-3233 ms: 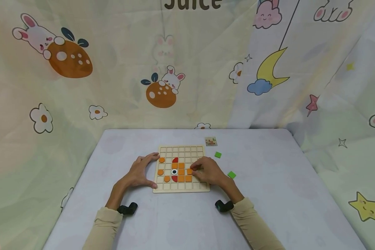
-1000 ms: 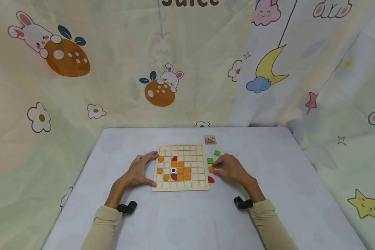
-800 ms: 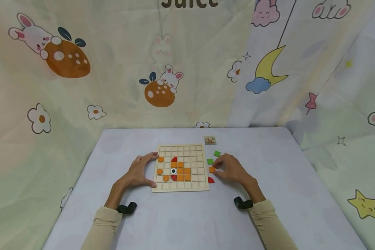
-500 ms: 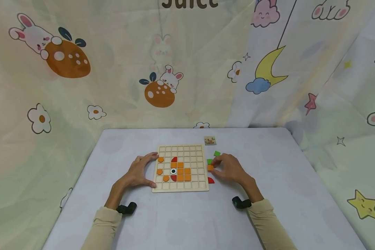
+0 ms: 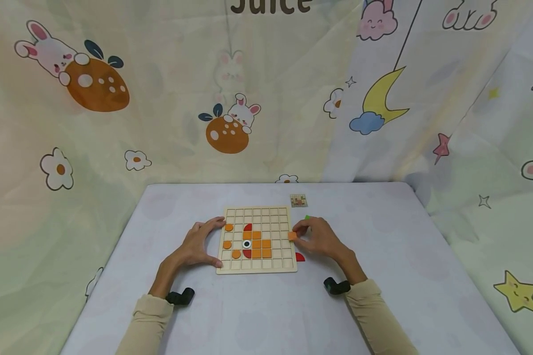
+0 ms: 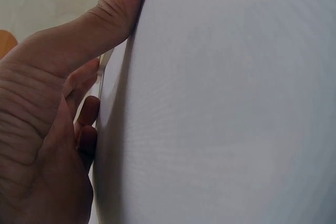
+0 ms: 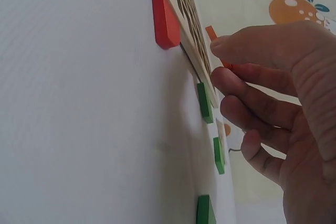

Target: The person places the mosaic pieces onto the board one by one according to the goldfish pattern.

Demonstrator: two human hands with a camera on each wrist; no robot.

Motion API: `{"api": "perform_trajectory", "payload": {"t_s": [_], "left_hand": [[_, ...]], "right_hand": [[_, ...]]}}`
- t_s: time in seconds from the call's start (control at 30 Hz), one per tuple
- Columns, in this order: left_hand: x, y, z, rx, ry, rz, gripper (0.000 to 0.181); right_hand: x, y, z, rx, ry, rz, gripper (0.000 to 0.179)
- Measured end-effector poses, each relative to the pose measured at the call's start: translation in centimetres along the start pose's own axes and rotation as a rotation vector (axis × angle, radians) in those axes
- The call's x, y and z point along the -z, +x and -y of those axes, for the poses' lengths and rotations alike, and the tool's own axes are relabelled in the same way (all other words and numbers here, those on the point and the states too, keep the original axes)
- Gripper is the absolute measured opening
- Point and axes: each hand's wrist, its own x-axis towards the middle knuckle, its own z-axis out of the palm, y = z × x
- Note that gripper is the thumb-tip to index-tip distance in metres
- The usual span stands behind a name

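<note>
In the head view my right hand pinches an orange square tile just over the right edge of a gridded wooden board. In the right wrist view that orange tile sits between thumb and fingertips, raised off the table. My left hand rests along the board's left edge, thumb at the near corner and fingers farther up, spread apart. On the board lie several orange squares, several orange discs, red quarter-round tiles and a white eye tile.
A red quarter-round tile lies right of the board. Green tiles lie near the right hand, mostly hidden by it in the head view. A small picture card lies beyond the board's far right corner. A printed cloth hangs behind the table.
My right hand has left the board's tile group, gone to the right side, and now moves back left with an orange square tile to the board's edge. The left hand stays put.
</note>
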Motion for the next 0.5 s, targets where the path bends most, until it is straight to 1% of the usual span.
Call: {"api": "perform_trajectory", "payload": {"t_s": [0.33, 0.5], "left_hand": [[-0.1, 0.0, 0.0, 0.011, 0.001, 0.008, 0.126], [0.0, 0.0, -0.1, 0.009, -0.004, 0.007, 0.126]], "right_hand": [[-1.1, 1.2, 0.3, 0.016, 0.056, 0.018, 0.016], [-1.6, 1.8, 1.2, -0.005, 0.069, 0.035, 0.017]]}}
